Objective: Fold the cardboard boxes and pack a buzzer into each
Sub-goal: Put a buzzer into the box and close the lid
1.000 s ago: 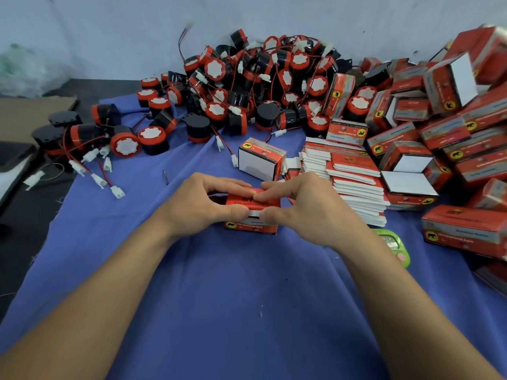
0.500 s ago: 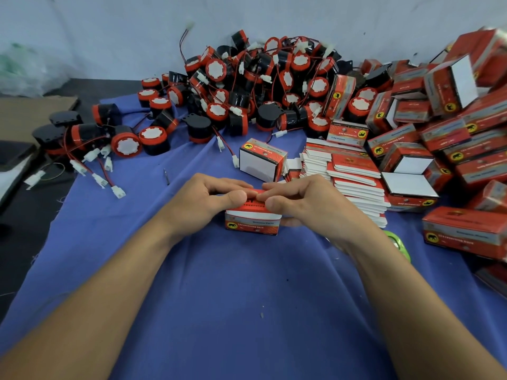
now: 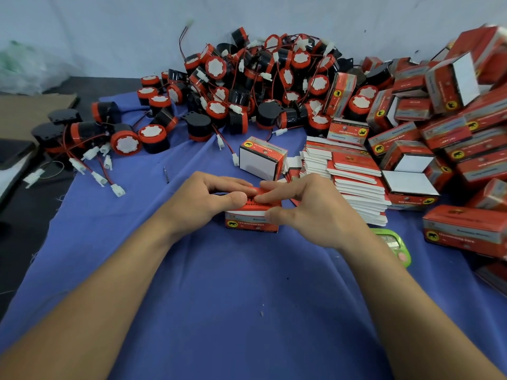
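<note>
A small red cardboard box (image 3: 251,224) with a yellow logo stands on the blue cloth (image 3: 219,297) in the middle. My left hand (image 3: 203,201) grips its left side, thumb pressed on the top flap. From the right, my right hand (image 3: 307,209) holds it with the fingertips on the same flap and the thumb on the front face. What is inside the box is hidden. A heap of black and red buzzers (image 3: 247,86) with red wires lies at the back. Flat unfolded boxes (image 3: 354,185) are stacked just right of my hands.
One folded box (image 3: 262,157) stands upright behind my hands. Packed red boxes (image 3: 452,127) are piled along the right side. A green object (image 3: 395,245) lies by my right wrist. More buzzers (image 3: 90,133) and loose white connectors lie at the left. Brown cardboard (image 3: 33,111) is far left.
The box's top flap has been pressed further down and now lies almost flat. My fingers have shifted on top of it; the box stays in the same spot.
</note>
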`<state>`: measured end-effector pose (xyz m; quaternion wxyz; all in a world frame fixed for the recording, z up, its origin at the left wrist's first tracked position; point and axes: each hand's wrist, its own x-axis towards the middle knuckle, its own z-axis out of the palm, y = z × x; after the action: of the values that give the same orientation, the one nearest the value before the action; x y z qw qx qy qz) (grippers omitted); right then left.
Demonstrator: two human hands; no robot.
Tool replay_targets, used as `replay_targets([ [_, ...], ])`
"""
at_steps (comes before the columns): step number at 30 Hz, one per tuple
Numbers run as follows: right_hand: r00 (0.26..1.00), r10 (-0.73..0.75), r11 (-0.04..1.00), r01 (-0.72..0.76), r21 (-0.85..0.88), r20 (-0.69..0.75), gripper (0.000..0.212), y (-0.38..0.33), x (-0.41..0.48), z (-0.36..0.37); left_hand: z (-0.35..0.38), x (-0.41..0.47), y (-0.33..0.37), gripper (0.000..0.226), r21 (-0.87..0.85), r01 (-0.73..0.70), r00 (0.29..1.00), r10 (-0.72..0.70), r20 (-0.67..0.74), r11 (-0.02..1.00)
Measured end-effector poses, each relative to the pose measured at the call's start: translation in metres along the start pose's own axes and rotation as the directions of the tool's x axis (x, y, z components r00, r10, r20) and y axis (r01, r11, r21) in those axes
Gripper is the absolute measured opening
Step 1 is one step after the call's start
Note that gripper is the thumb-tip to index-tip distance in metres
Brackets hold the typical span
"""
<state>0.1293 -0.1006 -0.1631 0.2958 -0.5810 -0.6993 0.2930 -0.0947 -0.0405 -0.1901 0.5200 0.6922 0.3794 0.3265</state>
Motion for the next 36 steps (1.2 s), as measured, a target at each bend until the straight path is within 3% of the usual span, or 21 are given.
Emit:
replay_targets([
  [3,0.969,-0.108,0.981,0.069,-0.179,-0.222,0.026,0.003,-0.006,0.009,0.002,0.001,-0.003,0.027,-0.008,-0.003,1.0,0.002,-0.025,1.0],
  [6,0.908,-0.267,0.916,0.134,-0.379,-0.324,0.02,0.003,-0.011,0.016,0.005,0.003,-0.006,0.027,0.012,-0.016,0.996,0.017,-0.082,1.0],
  [10,0.83,-0.466,0.761,0.199,-0.617,-0.306,0.023,-0.001,-0.021,0.034,0.005,0.004,-0.007,0.027,0.058,-0.029,0.994,0.034,-0.104,0.998],
  [18,0.857,-0.464,0.648,0.155,-0.745,-0.225,0.05,-0.001,-0.044,0.057,0.006,0.004,-0.009,0.02,0.075,-0.05,0.992,0.058,-0.113,0.996],
  [20,0.891,-0.387,0.764,0.165,-0.624,-0.238,0.05,0.001,-0.044,0.052,0.006,0.004,-0.01,0.022,0.092,-0.05,0.991,0.061,-0.121,0.994],
  [22,0.914,-0.279,0.911,0.154,-0.383,-0.294,0.045,0.003,-0.041,0.045,0.006,0.005,-0.01,0.022,0.117,-0.048,0.99,0.063,-0.127,0.992],
  [24,0.921,-0.21,0.967,0.146,-0.21,-0.328,0.053,0.005,-0.035,0.039,0.008,0.005,-0.01,0.027,0.132,-0.054,0.989,0.071,-0.132,0.99],
  [27,0.97,-0.111,0.988,0.084,-0.129,-0.215,0.078,0.005,-0.019,0.038,0.01,0.007,-0.01,0.037,0.131,-0.064,0.99,0.08,-0.118,0.989],
  [30,0.98,-0.074,0.972,0.029,-0.233,-0.183,0.068,0.006,-0.012,0.037,0.015,0.007,-0.012,0.041,0.103,-0.061,0.992,0.071,-0.101,0.993],
  [32,0.99,-0.019,0.98,-0.009,-0.199,-0.137,0.064,0.004,-0.014,0.026,0.017,0.008,-0.013,0.037,0.07,-0.041,0.989,0.05,-0.141,0.997],
  [34,0.996,0.081,0.995,-0.082,-0.052,-0.027,0.06,0.004,-0.019,0.003,0.018,0.011,-0.014,0.032,-0.009,-0.013,0.978,0.01,-0.206,1.0],
  [36,0.992,0.122,0.935,-0.107,0.338,-0.021,0.054,0.002,-0.024,-0.033,0.019,0.014,-0.014,0.023,-0.015,0.01,0.97,-0.014,-0.244,1.0],
])
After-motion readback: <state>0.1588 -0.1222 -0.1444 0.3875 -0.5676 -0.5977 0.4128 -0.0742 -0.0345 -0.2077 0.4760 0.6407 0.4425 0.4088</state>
